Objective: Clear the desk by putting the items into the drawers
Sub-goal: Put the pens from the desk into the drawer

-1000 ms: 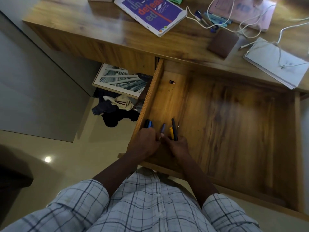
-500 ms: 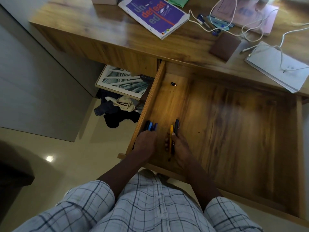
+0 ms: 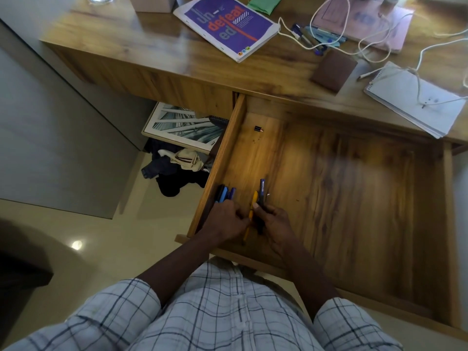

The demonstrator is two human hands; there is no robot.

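Desk (image 3: 152, 46) not yet clear. Drawer (image 3: 354, 211) open, with both hands in its front-left corner. All pens here lie with the long axis front to back, far ends pointing away from the person.

Left hand (image 3: 225, 222): fingers curled, grips near ends of blue pens (image 3: 225, 193), which lie against the drawer's left wall.

Right hand (image 3: 276, 220): pinches dark pen (image 3: 262, 192), thumb on barrel.

Yellow pen (image 3: 254, 202): between the hands, just beside dark pen. Cannot tell which hand holds it.

Judgement: right hand is nearer. Set down parallel to the wall.
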